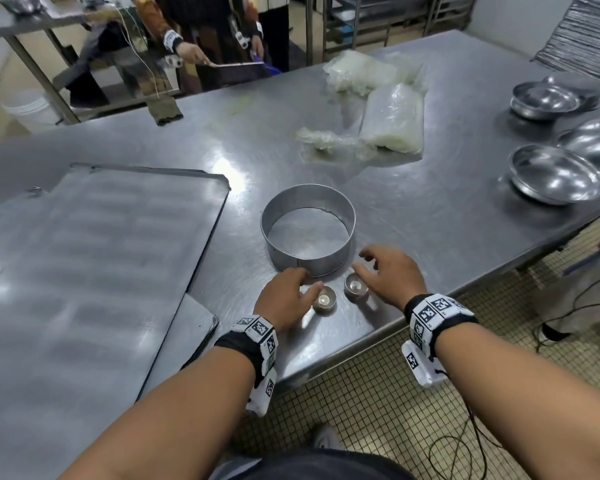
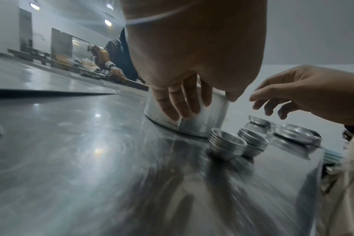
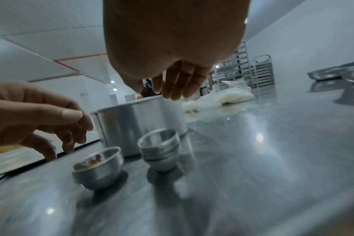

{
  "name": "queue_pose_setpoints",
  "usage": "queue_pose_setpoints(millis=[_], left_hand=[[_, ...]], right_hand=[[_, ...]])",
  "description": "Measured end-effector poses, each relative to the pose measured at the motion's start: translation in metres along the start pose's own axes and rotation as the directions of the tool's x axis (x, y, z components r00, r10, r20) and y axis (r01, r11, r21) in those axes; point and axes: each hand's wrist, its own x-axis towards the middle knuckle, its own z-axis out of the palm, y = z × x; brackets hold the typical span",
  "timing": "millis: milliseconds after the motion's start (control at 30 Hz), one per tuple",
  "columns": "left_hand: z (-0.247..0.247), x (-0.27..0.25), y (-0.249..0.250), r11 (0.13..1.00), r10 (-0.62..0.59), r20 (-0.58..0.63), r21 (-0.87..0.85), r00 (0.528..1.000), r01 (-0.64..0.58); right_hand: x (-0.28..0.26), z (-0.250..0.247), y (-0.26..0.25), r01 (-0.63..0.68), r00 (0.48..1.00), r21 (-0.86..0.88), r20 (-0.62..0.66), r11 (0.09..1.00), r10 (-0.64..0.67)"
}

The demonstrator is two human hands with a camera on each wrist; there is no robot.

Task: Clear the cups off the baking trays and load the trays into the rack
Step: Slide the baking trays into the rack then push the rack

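Stainless-steel worktable (image 1: pixel 430 220), bakery kitchen: two small stacks of nested silver metal cups (image 1: pixel 324 300) (image 1: pixel 356 287) beside round aluminium cake ring (image 1: pixel 308 230); left hand (image 1: pixel 284 299) and right hand (image 1: pixel 392 278) above, loose-fingered, gripping nothing; flat grey baking trays (image 1: pixel 84 271) alongside.

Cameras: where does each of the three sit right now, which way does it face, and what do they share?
Head: above, looking down at the table; both forearms, left hand, right hand.
Left wrist: low, under the left palm, facing the round tin and two cup stacks; the right hand enters.
Right wrist: low, under the right palm, facing the tin and stacks; the left hand enters.
Shared: all three show tin and stacks.
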Motion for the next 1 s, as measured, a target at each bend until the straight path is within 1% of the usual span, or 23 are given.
queue_pose_setpoints(millis=[100,167,233,300,400,500,667,733,800,867,1000], left_hand=[[-0.016,-0.005,-0.008,1.000,-0.011,-0.062,0.016,0.998,0.012],[-0.030,-0.011,-0.017,0.998,-0.054,-0.107,0.011,0.993,0.056],[-0.047,-0.020,-0.027,0.994,-0.111,-0.169,-0.007,0.979,0.111],[-0.065,-0.035,-0.042,0.986,-0.165,-0.229,-0.020,0.960,0.165],[-0.093,-0.063,-0.073,0.965,-0.260,-0.294,-0.043,0.920,0.259],[-0.120,-0.096,-0.112,0.929,-0.362,-0.334,-0.055,0.870,0.366],[-0.164,-0.161,-0.179,0.846,-0.526,-0.324,-0.100,0.786,0.524],[-0.182,-0.186,-0.207,0.809,-0.581,-0.322,-0.125,0.748,0.574],[-0.200,-0.209,-0.237,0.780,-0.617,-0.322,-0.125,0.718,0.614],[-0.218,-0.229,-0.267,0.759,-0.639,-0.314,-0.109,0.702,0.642],[-0.255,-0.258,-0.335,0.728,-0.676,-0.233,-0.063,0.699,0.683]], right_hand=[[0.011,-0.003,-0.027,0.072,0.993,0.003,-0.091,0.997,-0.071],[0.019,0.000,-0.053,0.143,0.985,0.038,-0.104,0.989,-0.138],[0.026,0.007,-0.083,0.215,0.974,0.065,-0.091,0.974,-0.209],[0.031,0.018,-0.116,0.271,0.963,0.090,-0.035,0.958,-0.269],[0.032,0.040,-0.164,0.303,0.939,0.109,0.133,0.947,-0.316],[0.025,0.068,-0.208,0.336,0.880,0.112,0.317,0.935,-0.354],[0.005,0.112,-0.273,0.342,0.815,0.122,0.456,0.932,-0.359],[-0.004,0.131,-0.296,0.330,0.802,0.119,0.488,0.936,-0.345],[-0.012,0.149,-0.317,0.294,0.809,0.122,0.497,0.948,-0.315],[-0.020,0.166,-0.337,0.243,0.829,0.124,0.489,0.962,-0.272],[-0.038,0.196,-0.372,0.128,0.875,0.078,0.460,0.989,-0.149]])
